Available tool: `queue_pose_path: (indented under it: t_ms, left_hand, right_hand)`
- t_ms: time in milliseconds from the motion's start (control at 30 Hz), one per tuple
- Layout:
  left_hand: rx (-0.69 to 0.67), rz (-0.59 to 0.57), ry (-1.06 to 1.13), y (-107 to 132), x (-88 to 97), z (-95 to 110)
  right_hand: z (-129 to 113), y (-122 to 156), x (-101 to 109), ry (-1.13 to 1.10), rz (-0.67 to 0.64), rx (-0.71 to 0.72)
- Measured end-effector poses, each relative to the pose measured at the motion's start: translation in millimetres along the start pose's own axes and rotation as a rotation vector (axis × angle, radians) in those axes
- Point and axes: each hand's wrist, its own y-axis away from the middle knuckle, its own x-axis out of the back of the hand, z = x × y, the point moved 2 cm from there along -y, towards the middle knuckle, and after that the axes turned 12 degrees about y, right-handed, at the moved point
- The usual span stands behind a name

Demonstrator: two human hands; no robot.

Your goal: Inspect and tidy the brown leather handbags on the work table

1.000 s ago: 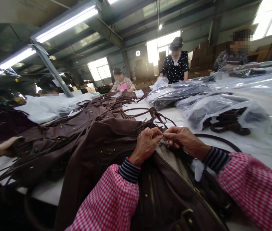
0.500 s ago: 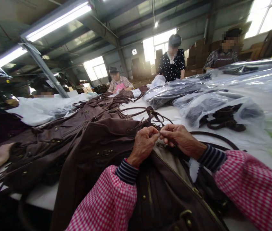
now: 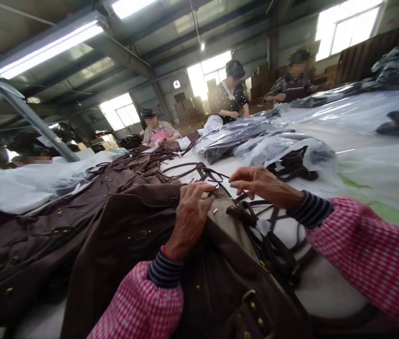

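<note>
A dark brown jacket-like bag (image 3: 134, 235) with brass studs, buckles and a long brass zipper lies in front of me, its zipper open over a beige lining (image 3: 229, 214). My left hand (image 3: 190, 214) rests at the top edge of the bag, fingers curved and thumb apart, with no held thing visible. A small pale bit lies on the lining close to its thumb. To the right, my right hand (image 3: 261, 186) hovers over the bag's upper end, fingers stretched out and apart. Dark straps (image 3: 266, 235) with a white wrapping lie below it.
More brown bags (image 3: 89, 197) are heaped to the left. Clear plastic packages (image 3: 234, 136) and a plastic-wrapped bag (image 3: 291, 153) lie on the white table (image 3: 326, 282). Across it, several co-workers (image 3: 232, 94) stand or sit. White plastic sheeting (image 3: 44, 176) lies at the far left.
My hands, fingertips together half a second ago, have moved apart, the left one lower and leftward. The view has turned right. The co-worker's hand at the left edge has left the view.
</note>
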Motion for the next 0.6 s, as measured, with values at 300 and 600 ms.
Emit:
queue_pose_path:
  t_ms: [300, 600]
  left_hand:
    - [-0.163, -0.652, -0.439, 36, 14.2, 44]
    - [-0.217, -0.616, -0.22, -27, 48.5, 60]
  right_hand:
    - [30, 74, -11, 0.402, -0.256, 0.024]
    - [-11, 25, 6, 0.341, -0.185, 0.125]
